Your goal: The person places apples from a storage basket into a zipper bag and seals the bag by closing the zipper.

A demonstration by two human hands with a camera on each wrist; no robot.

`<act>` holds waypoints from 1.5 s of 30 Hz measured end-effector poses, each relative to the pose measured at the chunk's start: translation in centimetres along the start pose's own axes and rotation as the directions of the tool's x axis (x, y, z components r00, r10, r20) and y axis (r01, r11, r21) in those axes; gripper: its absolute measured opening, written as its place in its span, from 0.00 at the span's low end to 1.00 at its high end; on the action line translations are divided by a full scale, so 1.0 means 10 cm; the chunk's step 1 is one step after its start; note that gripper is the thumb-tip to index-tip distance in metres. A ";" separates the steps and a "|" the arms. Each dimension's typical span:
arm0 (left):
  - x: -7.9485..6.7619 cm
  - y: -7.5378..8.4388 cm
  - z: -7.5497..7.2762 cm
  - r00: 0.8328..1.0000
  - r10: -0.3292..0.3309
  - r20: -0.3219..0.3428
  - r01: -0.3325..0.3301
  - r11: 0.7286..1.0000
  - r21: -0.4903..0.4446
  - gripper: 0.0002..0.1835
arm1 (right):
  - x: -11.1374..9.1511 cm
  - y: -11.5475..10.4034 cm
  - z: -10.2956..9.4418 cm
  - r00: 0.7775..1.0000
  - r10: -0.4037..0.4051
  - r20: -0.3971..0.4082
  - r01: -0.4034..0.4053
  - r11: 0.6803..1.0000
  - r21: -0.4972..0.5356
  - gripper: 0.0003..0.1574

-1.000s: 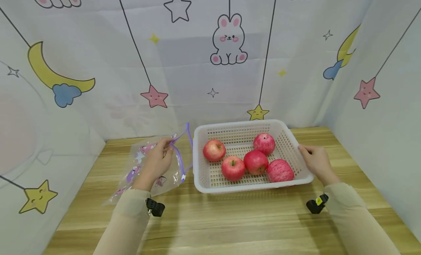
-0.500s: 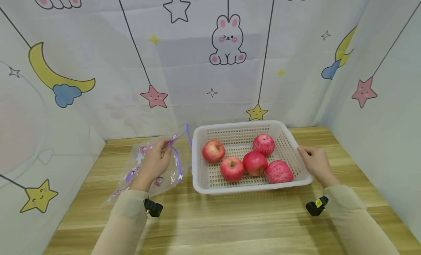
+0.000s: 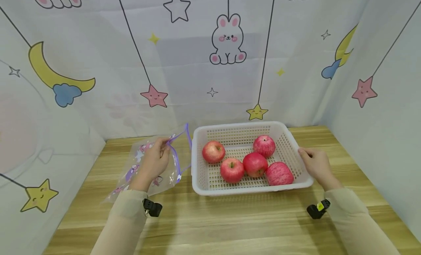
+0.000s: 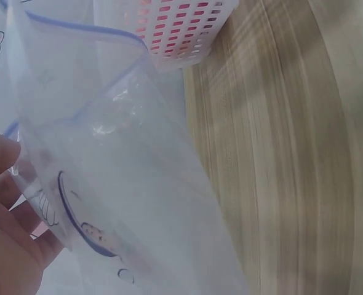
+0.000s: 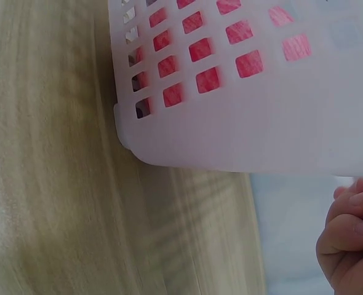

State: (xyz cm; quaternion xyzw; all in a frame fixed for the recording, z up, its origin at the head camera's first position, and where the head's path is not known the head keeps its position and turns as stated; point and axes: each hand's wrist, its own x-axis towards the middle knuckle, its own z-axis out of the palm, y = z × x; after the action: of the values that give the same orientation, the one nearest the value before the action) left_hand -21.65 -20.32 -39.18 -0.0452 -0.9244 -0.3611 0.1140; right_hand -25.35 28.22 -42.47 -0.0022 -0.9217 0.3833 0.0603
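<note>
My left hand [image 3: 154, 160] pinches the purple-edged mouth of a clear zip bag [image 3: 164, 176] printed with pink and purple cartoon figures. In the left wrist view, the mouth of the bag [image 4: 138, 153] gapes apart, thumb on one side and fingers on the other. At the right end of a white perforated plastic basket [image 3: 236, 192], my right hand [image 3: 316, 165] grips the rim, fingers curled under it in the right wrist view. Several red apples [image 3: 232, 170] lie loose in the basket, one [image 3: 213, 152] apart at the left.
Basket and bag are on a wood-grain table [image 3: 230, 225], the bag's mouth close to the basket's left wall. A white curtain [image 3: 184, 64] with cartoon rabbits, stars and moons hangs behind and at both sides. Both wrists carry small black cameras [image 3: 152, 208].
My left hand has shifted slightly left with the edge of the bag. The right hand keeps its hold on the basket, and the apples lie as before.
</note>
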 end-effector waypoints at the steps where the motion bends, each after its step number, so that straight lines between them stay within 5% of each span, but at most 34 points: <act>1: 0.00 0.00 0.00 1.000 0.000 -0.004 0.000 1.000 0.005 0.19 | 0.00 0.00 0.00 1.000 -0.003 -0.001 0.003 1.000 0.000 0.32; 18: -0.03 0.05 -0.04 0.997 0.002 -0.073 -0.012 0.990 -0.137 0.18 | 0.01 0.06 0.01 1.000 -0.012 0.001 0.012 1.000 0.027 0.32; 45: -0.04 0.06 -0.22 0.984 0.041 -0.173 -0.065 0.988 -0.139 0.17 | 0.03 0.10 0.05 1.000 0.021 -0.001 -0.021 0.999 0.041 0.34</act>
State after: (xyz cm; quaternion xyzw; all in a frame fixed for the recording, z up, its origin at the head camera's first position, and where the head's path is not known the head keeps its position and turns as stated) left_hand -20.74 -21.34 -37.29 -0.0471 -0.8814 -0.4261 0.1984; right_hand -25.75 28.60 -43.47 -0.0111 -0.9135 0.4027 0.0571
